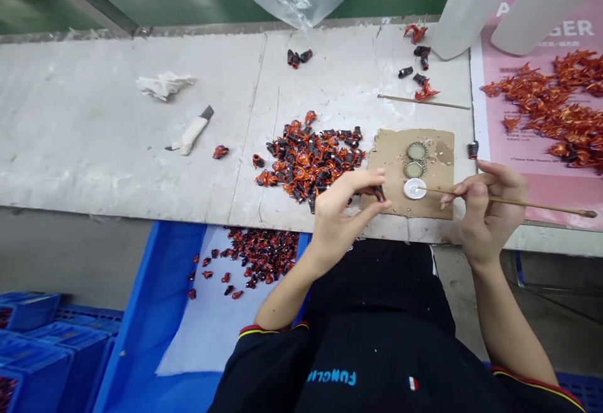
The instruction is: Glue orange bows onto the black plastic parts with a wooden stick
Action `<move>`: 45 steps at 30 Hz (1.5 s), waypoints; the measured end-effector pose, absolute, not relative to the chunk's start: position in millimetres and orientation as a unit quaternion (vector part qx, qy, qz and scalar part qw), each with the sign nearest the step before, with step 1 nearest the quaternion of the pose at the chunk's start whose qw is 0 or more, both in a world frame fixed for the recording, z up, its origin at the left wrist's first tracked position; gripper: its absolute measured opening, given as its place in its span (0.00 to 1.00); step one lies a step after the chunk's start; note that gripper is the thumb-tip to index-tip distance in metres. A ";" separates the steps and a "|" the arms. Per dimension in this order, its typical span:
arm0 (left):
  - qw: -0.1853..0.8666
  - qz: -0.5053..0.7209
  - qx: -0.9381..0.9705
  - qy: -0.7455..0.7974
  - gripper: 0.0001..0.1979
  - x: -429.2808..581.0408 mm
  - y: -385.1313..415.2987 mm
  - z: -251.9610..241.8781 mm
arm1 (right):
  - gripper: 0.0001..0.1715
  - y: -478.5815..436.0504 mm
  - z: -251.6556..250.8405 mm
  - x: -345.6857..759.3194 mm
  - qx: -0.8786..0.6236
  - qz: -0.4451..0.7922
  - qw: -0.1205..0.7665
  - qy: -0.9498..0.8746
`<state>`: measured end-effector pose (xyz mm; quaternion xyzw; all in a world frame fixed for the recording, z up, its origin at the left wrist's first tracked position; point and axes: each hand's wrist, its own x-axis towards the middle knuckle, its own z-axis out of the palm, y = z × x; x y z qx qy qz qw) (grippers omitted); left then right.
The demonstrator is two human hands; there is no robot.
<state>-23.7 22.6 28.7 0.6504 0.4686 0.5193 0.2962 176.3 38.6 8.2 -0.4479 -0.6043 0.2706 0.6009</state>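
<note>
The left hand (343,207) pinches a small part (379,193) near the cardboard (392,152), perhaps for steadiness. The right hand (492,209) holds a stick (556,208), its tip at a white cap (412,195) within easy reach.

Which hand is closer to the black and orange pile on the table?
Left. The left hand is beside the pile, at its right edge, pinching a dark piece; the right hand is farther right, past the white dish, holding a thin stick.
</note>
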 end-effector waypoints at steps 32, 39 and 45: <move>0.497 0.514 0.541 0.442 0.17 3.4 2.7 3.2 | 0.06 33.0 8.2 155.4 -0.483 0.416 0.583 -0.504; 0.509 0.512 0.530 0.444 0.15 3.4 2.5 1.0 | 0.07 31.8 7.8 155.3 -0.459 0.449 0.613 -0.461; 0.502 0.512 0.532 0.451 0.14 3.8 2.5 -1.5 | 0.08 31.1 6.2 157.2 -0.462 0.460 0.610 -0.450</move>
